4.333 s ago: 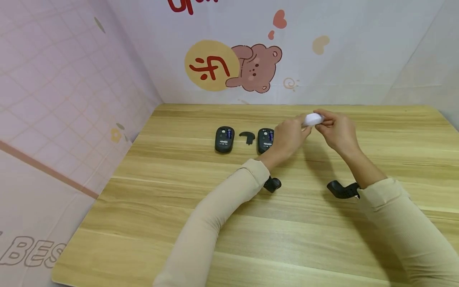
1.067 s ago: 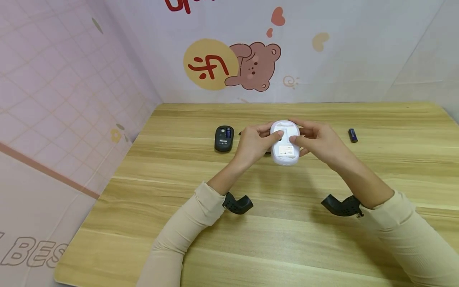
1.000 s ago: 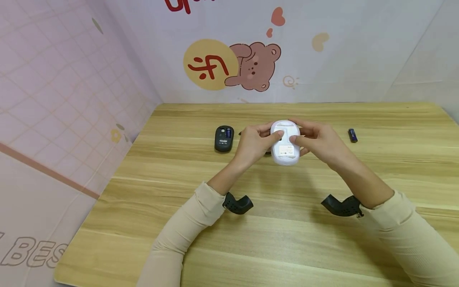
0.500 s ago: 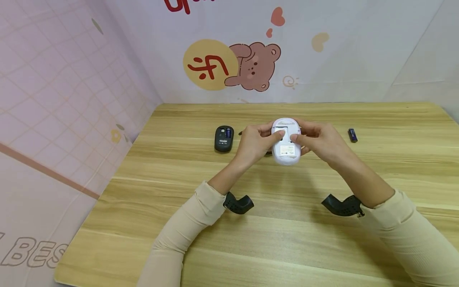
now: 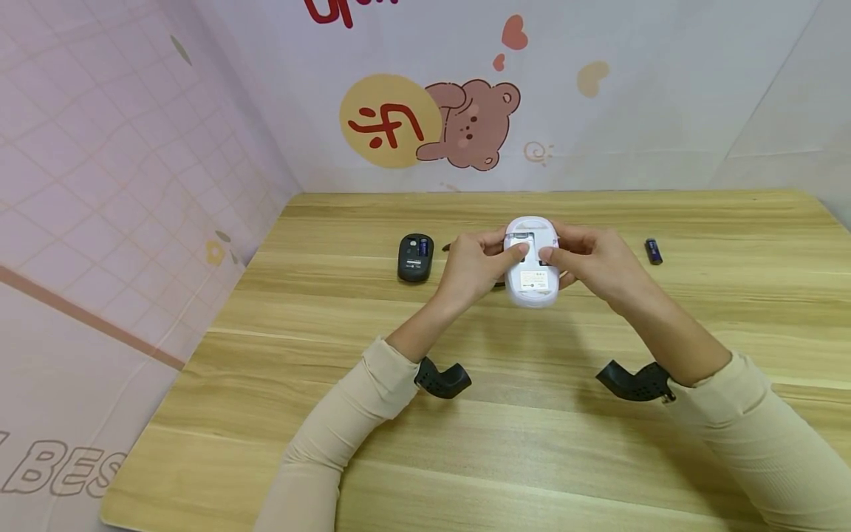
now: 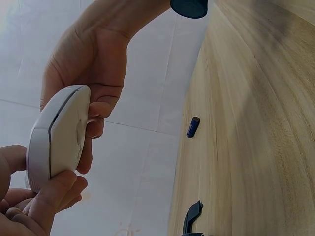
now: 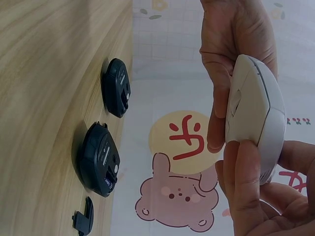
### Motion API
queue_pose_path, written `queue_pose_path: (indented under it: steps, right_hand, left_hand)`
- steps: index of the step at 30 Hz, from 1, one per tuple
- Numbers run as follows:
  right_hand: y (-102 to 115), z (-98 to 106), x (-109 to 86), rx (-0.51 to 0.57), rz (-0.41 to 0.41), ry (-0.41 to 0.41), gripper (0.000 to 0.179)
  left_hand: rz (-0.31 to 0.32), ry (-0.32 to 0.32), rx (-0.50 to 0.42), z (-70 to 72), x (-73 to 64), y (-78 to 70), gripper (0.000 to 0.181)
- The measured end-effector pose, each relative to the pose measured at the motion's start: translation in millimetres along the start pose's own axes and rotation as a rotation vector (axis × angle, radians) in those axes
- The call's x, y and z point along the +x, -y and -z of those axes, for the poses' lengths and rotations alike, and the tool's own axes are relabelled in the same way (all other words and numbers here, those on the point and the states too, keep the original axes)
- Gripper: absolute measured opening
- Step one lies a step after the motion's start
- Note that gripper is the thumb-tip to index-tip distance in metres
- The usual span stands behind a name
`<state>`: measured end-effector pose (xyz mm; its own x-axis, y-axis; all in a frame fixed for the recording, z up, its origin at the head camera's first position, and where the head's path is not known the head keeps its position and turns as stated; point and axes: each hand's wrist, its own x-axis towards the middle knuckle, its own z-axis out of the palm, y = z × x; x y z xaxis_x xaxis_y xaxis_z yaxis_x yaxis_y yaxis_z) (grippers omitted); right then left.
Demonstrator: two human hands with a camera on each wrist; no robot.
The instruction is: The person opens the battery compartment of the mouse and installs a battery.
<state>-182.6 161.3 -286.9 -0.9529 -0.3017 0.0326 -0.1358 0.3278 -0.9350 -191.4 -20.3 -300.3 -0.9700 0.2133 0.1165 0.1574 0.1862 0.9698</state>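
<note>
A white computer mouse [image 5: 533, 292] is held up over the table between both hands, underside toward the head view. My left hand [image 5: 468, 264] grips its left side, thumb on the battery cover. My right hand [image 5: 601, 267] grips the other side, with its thumb on the underside and its fingers behind. A gap shows along the cover's top edge. Edge-on, the white mouse [image 6: 56, 132] appears in the left wrist view between the left hand [image 6: 34, 209] and the right hand [image 6: 93, 59].
Two black mice [image 7: 117, 88] lie belly-up with open battery bays; the right one [image 7: 101, 160] is mostly hidden in the head view. A black battery cover [image 7: 84, 216] lies beside it. To the right on the wooden table [image 5: 532, 443] is a blue battery [image 5: 654, 251].
Since the earliest frame, both hands moved left and turned the mouse's underside toward the head view, and the battery came into sight. Over the last second, a gap appeared at the cover's top edge.
</note>
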Motion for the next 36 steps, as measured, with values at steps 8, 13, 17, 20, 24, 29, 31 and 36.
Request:
queue_pose_path:
  steps: [8, 13, 17, 20, 24, 29, 31, 36]
  right_hand:
    - [0.3, 0.1, -1.2, -0.001, -0.001, -0.016, 0.048]
    - [0.7, 0.4, -1.7, 0.008, 0.001, -0.025, 0.048]
    - [0.9, 0.8, -1.8, 0.016, 0.006, -0.035, 0.048]
    - [1.0, 1.4, -2.1, 0.024, 0.002, -0.039, 0.049]
    - [1.3, 1.8, -2.4, 0.042, -0.010, -0.044, 0.049]
    - [1.3, 1.6, -2.7, 0.056, -0.007, -0.053, 0.049]
    - [1.4, 1.7, -2.9, 0.058, -0.007, -0.053, 0.049]
    - [1.6, 1.8, -2.9, 0.064, 0.001, -0.056, 0.050]
  left_hand:
    - [-0.003, 0.001, 0.006, -0.8, -0.9, -1.0, 0.043]
    - [-0.003, 0.003, 0.009, -1.2, -0.4, -1.2, 0.044]
    - [0.003, 0.000, 0.003, -1.2, -0.8, -3.0, 0.045]
    - [0.008, -0.003, 0.004, -1.2, -0.9, -4.3, 0.045]
    - [0.015, -0.003, 0.002, -1.5, -1.2, -5.3, 0.045]
    - [0.011, -0.005, -0.002, -1.7, -2.2, -6.5, 0.045]
    - [0.007, -0.003, -0.009, -1.7, -2.1, -6.0, 0.045]
    - [-0.002, 0.006, -0.023, -1.5, -1.9, -5.2, 0.043]
